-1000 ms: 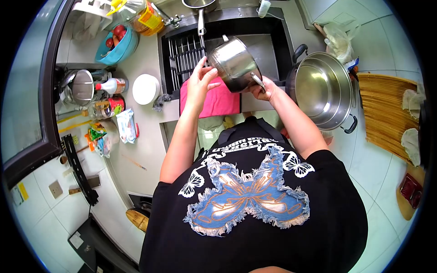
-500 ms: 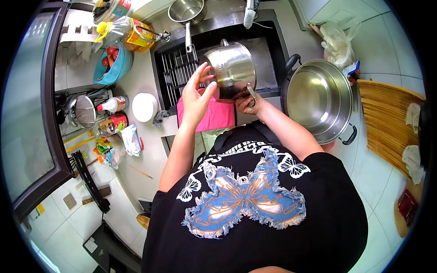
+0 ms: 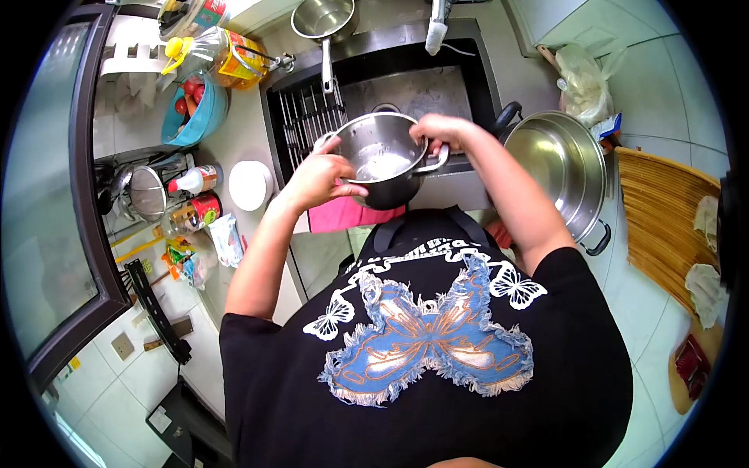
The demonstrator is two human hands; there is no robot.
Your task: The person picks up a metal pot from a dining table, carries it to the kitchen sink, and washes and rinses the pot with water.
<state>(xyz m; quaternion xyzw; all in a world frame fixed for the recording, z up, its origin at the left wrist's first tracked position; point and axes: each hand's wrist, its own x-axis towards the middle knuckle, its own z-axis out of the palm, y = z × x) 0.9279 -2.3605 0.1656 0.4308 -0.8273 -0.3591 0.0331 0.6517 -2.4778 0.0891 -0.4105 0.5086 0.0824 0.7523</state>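
A shiny steel pot (image 3: pixel 382 160) is upright with its opening facing up, above the front edge of the sink (image 3: pixel 445 82). My left hand (image 3: pixel 324 178) grips the pot's left side, with the thumb at the rim. At the right rim, beside the loop handle, my right hand (image 3: pixel 438 131) is closed on the pot with curled fingers. Light reflects off the pot's inner bottom. Under and in front of the pot hangs a pink cloth (image 3: pixel 351 214), partly hidden by it. A black rack (image 3: pixel 300 117) lies across the sink's left side.
A large two-handled pot (image 3: pixel 558 168) stands to the right of the sink. Behind the sink are a small saucepan (image 3: pixel 324 19) and a faucet (image 3: pixel 437 35). Leftward are a white bowl (image 3: pixel 250 185), a blue basket (image 3: pixel 204 117), an oil bottle (image 3: pixel 238 58) and other bottles.
The steel pot has turned from tilted on its side to upright and come closer to me. My left hand has closed on its side, and my right hand has moved up to the rim.
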